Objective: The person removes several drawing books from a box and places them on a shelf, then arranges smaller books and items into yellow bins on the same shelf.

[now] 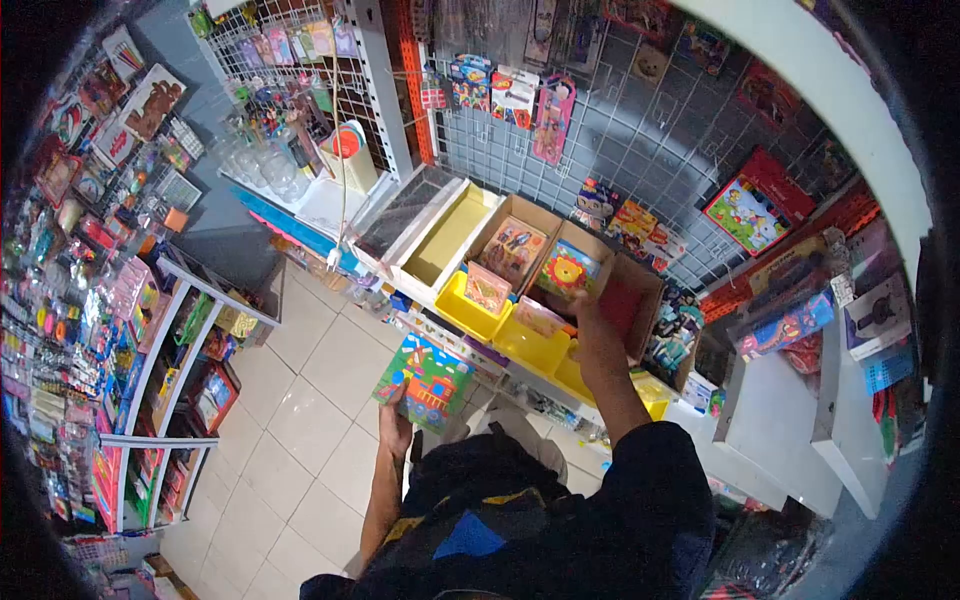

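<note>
L hand (395, 425) grips flat, square, blue-green train-print board (424, 380); R hand (590, 335), blurry, can't tell grip, flat blue lion-print square (568, 268) approx. 12 o'clock of it.

Packaged goods (514, 97) on wire grids (640, 145) show a shop.

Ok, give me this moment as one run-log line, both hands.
left hand: holding train picture | right hand: beside lion picture | right-hand contact: cannot tell
</note>
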Motion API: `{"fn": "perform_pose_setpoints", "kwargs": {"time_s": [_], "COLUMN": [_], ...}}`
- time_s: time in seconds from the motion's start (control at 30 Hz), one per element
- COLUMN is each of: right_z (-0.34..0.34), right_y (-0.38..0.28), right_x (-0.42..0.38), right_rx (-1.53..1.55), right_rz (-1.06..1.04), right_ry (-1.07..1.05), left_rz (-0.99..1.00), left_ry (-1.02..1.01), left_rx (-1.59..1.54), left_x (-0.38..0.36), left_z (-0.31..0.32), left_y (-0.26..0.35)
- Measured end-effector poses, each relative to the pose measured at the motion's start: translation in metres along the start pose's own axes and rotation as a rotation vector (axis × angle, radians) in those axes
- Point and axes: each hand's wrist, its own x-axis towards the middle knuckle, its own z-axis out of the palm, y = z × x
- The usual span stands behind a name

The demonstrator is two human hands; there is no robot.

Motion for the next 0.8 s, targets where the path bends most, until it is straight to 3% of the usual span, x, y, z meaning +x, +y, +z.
{"fn": "perform_pose_setpoints", "kwargs": {"time_s": [0.13, 0.47, 0.53, 0.63, 0.67, 0.7, 0.77, 0.8], "right_z": [-0.012, -0.029, -0.034, -0.062, -0.024, 0.014, -0.017, 0.014], "right_y": [-0.002, 0.002, -0.001, -0.008, -0.010, -0.013, -0.029, -0.026], "right_x": [-0.006, 0.048, 0.056, 0.116, 0.082, 0.048, 0.092, 0.030], "right_rx": [-0.009, 0.041, 0.074, 0.089, 0.138, -0.017, -0.633, -0.694], "right_rz": [-0.003, -0.033, 0.013, 0.320, 0.077, -0.136, -0.068, -0.149], "right_ry": [-0.012, -0.182, -0.411, -1.323, -0.640, 0.065, -0.542, -0.413], "left_rz": [-0.021, -0.013, -0.021, -0.004, -0.001, 0.004, 0.006, -0.001], "left_ry": [0.040, 0.061, 0.039, 0.031, 0.018, 0.001, -0.018, -0.053], "left_rx": [-0.036, 0.042, 0.044, -0.013, -0.028, -0.037, -0.054, -0.034], "left_x": [0.002, 0.010, 0.003, 0.006, 0.012, 0.019, 0.028, 0.033], "left_z": [-0.016, 0.016, 0.028, 0.032, 0.032, 0.038, 0.050, 0.059], "left_y": [-0.006, 0.020, 0.024, 0.027, 0.027, 0.028, 0.029, 0.032]}}
